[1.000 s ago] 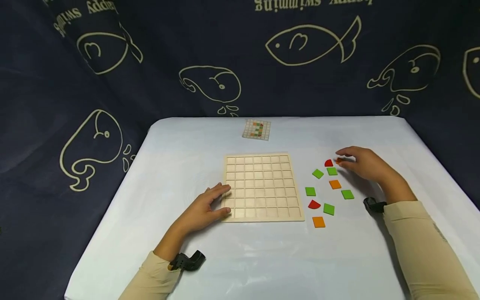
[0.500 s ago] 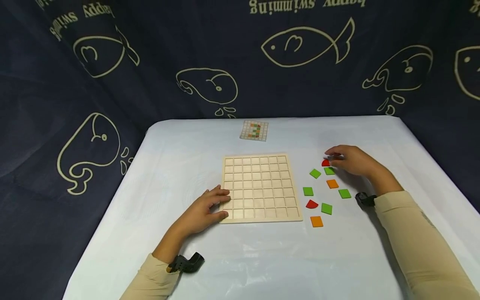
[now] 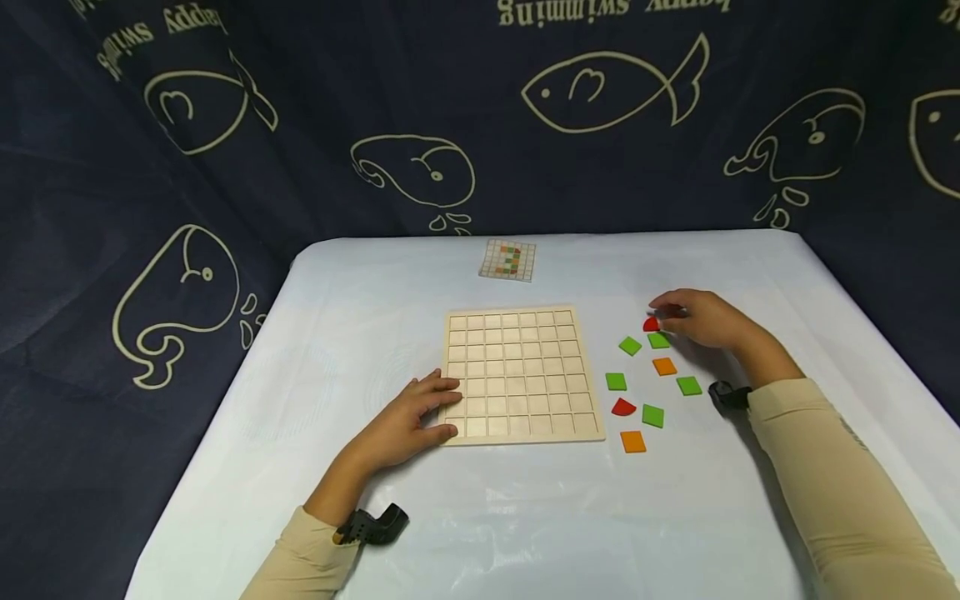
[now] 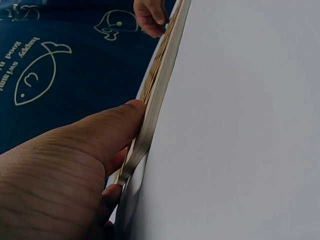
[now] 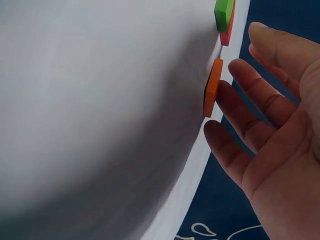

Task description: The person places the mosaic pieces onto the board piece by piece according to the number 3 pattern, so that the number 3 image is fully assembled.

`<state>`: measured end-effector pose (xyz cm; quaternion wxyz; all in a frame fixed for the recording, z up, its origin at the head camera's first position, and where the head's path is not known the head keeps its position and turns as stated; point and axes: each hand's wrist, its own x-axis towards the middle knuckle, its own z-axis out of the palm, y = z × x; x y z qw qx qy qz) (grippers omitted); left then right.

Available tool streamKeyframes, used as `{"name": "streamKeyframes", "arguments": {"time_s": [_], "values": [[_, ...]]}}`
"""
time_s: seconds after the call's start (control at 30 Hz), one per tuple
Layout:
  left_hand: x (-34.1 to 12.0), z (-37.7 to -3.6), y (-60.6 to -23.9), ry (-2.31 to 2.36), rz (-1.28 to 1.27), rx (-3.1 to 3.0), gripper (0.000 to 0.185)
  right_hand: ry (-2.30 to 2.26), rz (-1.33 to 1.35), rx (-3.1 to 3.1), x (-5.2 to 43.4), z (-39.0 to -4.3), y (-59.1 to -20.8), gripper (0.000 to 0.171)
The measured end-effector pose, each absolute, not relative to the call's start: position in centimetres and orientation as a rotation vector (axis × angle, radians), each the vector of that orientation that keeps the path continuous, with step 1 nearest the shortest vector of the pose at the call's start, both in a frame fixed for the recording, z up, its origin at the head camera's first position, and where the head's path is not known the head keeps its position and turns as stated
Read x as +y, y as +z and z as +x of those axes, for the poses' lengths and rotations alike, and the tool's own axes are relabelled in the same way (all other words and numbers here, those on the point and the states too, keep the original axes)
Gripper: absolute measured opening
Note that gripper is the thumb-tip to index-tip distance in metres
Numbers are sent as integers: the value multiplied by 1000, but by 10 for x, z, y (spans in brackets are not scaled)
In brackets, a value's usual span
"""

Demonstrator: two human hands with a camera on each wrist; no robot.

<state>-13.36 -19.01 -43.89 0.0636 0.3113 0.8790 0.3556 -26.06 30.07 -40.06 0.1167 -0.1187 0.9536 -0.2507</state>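
A wooden grid board [image 3: 521, 375] lies on the white table. My left hand [image 3: 408, 421] rests on its left edge, fingers extended over the rim; in the left wrist view the thumb [image 4: 120, 120] lies along the board's side. To the board's right, my right hand [image 3: 705, 318] hovers low over the far end of the loose tiles, thumb and forefinger around a red quarter-round tile [image 3: 651, 325]. In the right wrist view its fingers are apart and loosely bent, fingertips right at an orange tile [image 5: 213, 89], hidden under the hand in the head view. A green tile [image 3: 658, 340] sits close by.
Green tiles [image 3: 616, 382], orange tiles [image 3: 633, 442] and another red quarter-round tile [image 3: 623, 407] lie scattered right of the board. Behind it is a pattern card [image 3: 507, 261] with a coloured figure on a grid. A dark fish-print cloth [image 3: 300, 108] hangs behind the table.
My right hand has moved left from beside an orange-red piece to over the red quarter-round tile, then stayed nearly still. The left hand has kept its place on the board.
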Motion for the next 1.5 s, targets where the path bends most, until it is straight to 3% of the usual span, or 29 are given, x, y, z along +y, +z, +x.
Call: {"name": "streamKeyframes", "arguments": {"time_s": [1.0, 1.5], "values": [[-190, -135, -438, 1077, 920, 2656, 50, -760, -241, 2769, 330, -255, -411, 48], [-189, -135, -439, 1080, 916, 2653, 49, -754, -269, 2753, 331, -257, -414, 41]]}}
